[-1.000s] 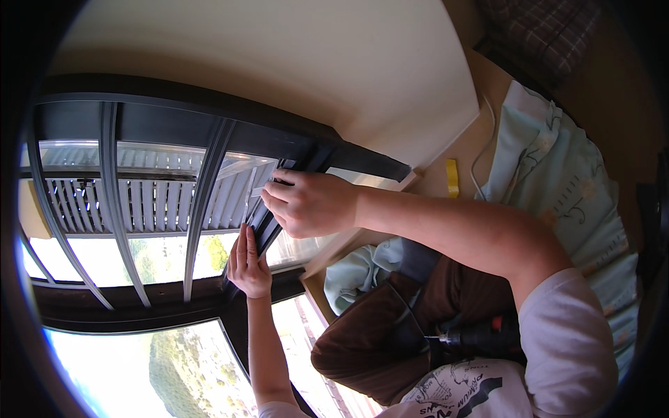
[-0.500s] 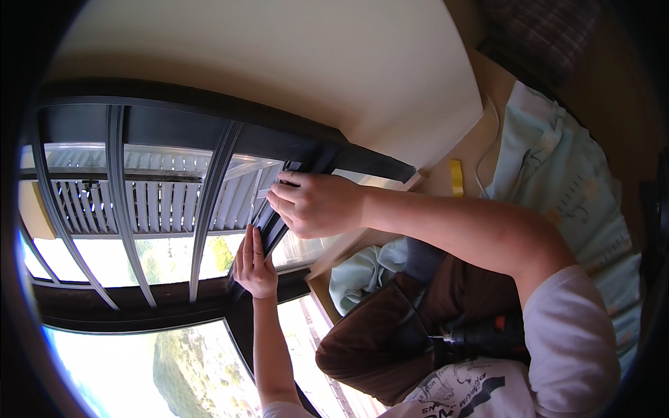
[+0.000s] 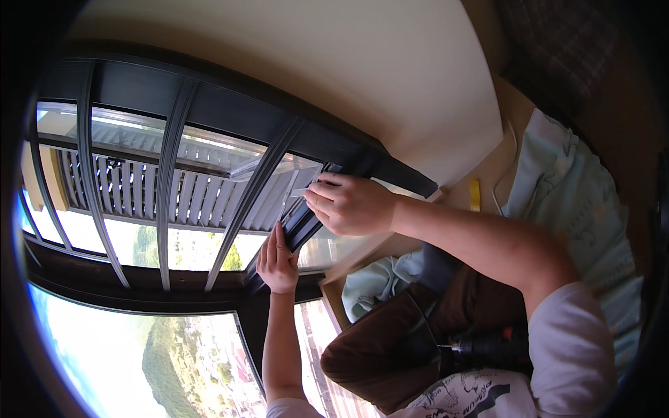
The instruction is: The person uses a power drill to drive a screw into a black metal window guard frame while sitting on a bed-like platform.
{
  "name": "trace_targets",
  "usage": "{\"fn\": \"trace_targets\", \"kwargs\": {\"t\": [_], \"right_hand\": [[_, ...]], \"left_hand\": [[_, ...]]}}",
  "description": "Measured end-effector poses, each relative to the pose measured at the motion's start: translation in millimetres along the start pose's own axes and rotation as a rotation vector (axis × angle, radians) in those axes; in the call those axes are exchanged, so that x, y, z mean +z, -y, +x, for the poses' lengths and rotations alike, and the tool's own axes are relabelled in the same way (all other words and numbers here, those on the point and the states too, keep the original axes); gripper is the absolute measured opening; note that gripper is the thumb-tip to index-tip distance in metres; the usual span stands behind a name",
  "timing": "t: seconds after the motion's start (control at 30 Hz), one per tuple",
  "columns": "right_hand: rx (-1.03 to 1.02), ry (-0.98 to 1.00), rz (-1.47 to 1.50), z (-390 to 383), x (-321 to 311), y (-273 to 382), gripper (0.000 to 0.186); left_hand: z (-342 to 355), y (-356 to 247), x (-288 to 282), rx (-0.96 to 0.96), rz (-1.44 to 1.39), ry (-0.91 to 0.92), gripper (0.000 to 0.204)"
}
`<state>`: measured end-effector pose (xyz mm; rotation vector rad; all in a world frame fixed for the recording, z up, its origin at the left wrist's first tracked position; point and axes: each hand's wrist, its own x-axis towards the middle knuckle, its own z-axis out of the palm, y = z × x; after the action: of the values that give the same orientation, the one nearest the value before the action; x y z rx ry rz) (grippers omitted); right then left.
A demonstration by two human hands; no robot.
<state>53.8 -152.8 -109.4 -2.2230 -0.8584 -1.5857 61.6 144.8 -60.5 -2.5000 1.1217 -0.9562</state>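
A dark window frame (image 3: pixel 247 174) with vertical bars fills the left half, with louvred slats (image 3: pixel 125 174) beyond it. At its slanted right rail, my right hand (image 3: pixel 352 205) is closed, curled fingers on a thin silvery metal piece (image 3: pixel 300 192) that is partly hidden by them. Lower on that rail, my left hand (image 3: pixel 277 261) has its fingers stretched out, their tips touching the rail near the lower end of the silvery piece; its thumb is mostly hidden.
A black power drill (image 3: pixel 481 343) lies on my lap. To the right are pale blue fabric (image 3: pixel 557 181), a yellow strip (image 3: pixel 474 196) and a white cord (image 3: pixel 509 160). A cream panel (image 3: pixel 390 76) is above, and plaid fabric (image 3: pixel 547 38) sits at top right.
The whole view has shifted, so the window and both hands appear farther right. Both hands stay at the same rail, with little visible change in their hold.
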Motion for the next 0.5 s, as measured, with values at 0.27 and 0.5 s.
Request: {"fn": "trace_targets", "kwargs": {"t": [0.27, 0.5], "right_hand": [[0.015, 0.020, 0.020, -0.2, -8.0, -7.8, 0.026], [-0.030, 0.035, 0.085, 13.8, -13.2, -4.3, 0.025]], "left_hand": [[10.8, -0.1, -1.7, -0.025, -0.045, 0.039, 0.080], [8.3, 7.3, -18.8, 0.006, -0.057, 0.051, 0.084]]}}
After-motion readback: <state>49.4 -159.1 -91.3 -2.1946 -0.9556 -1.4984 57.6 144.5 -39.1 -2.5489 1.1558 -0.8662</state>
